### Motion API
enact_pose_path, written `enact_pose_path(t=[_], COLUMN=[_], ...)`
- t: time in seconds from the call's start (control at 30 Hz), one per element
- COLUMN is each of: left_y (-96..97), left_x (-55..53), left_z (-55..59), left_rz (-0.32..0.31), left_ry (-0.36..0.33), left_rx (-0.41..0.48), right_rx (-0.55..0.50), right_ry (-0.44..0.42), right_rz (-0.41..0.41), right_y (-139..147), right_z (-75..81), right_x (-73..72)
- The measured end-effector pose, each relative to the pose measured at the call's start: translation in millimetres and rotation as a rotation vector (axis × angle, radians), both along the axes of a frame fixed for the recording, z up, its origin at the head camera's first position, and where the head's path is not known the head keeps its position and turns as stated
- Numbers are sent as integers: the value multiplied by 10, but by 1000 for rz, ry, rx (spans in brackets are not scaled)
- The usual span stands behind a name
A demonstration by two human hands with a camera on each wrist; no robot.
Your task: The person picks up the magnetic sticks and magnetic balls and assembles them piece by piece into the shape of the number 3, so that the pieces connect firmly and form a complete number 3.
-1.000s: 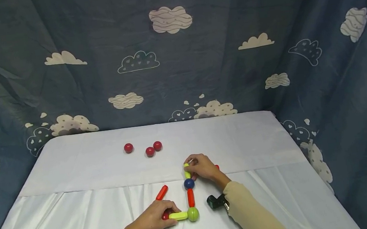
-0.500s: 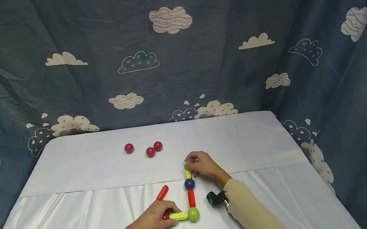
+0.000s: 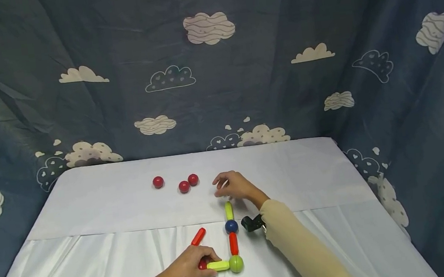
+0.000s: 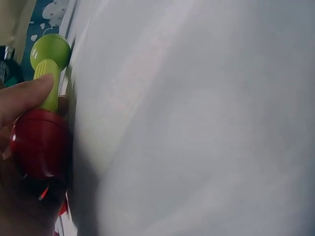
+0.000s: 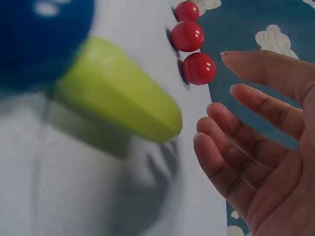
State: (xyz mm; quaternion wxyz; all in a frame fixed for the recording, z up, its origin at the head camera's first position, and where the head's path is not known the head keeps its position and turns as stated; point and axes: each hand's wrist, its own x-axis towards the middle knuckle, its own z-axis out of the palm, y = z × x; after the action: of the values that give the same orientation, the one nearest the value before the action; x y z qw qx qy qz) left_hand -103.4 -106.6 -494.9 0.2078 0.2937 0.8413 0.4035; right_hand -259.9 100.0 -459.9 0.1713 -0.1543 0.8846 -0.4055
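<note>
My left hand grips a yellow-green rod at its end beside a red ball, thumb on the rod. That rod joins a lime-green ball. From it a red rod leads away to a blue ball, and another yellow-green rod extends beyond. My right hand is raised just past that rod's free end, fingers spread and holding nothing. A second red rod slants out behind the left hand, its near end hidden.
Near the table's back lie one red ball alone and two others close together, a nearer red ball and a farther red ball. The table wears a white cloth. A dark blue cloud-print curtain hangs behind.
My right hand has let go of the far yellow-green rod and moved away from it, toward the back and slightly left. The left hand keeps its hold.
</note>
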Motion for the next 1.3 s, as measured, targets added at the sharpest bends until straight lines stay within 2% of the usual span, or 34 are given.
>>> enact_pose_path(t=[0.2,0.4,0.57,0.8,0.97,1.3], left_y=[29,12,11,12,12,-39], left_x=[-4,-25,-29,-36,-43,-45], left_z=[7,-14,-15,-13,-1,16], left_rz=[8,1,-6,2,-1,-8], left_ry=[-59,-32,-46,-17,-23,-48], left_rx=[3,13,39,35,40,25], right_rx=[56,59,42,20,30,116], right_ry=[11,-3,-21,-60,-90,-40], right_rz=[33,46,5,-14,-10,40], right_y=[-135,-288,-408,-583,-675,-789], right_z=[55,91,65,-14,-59,-142], right_x=[-193,-384,-493,-559,-580,-615])
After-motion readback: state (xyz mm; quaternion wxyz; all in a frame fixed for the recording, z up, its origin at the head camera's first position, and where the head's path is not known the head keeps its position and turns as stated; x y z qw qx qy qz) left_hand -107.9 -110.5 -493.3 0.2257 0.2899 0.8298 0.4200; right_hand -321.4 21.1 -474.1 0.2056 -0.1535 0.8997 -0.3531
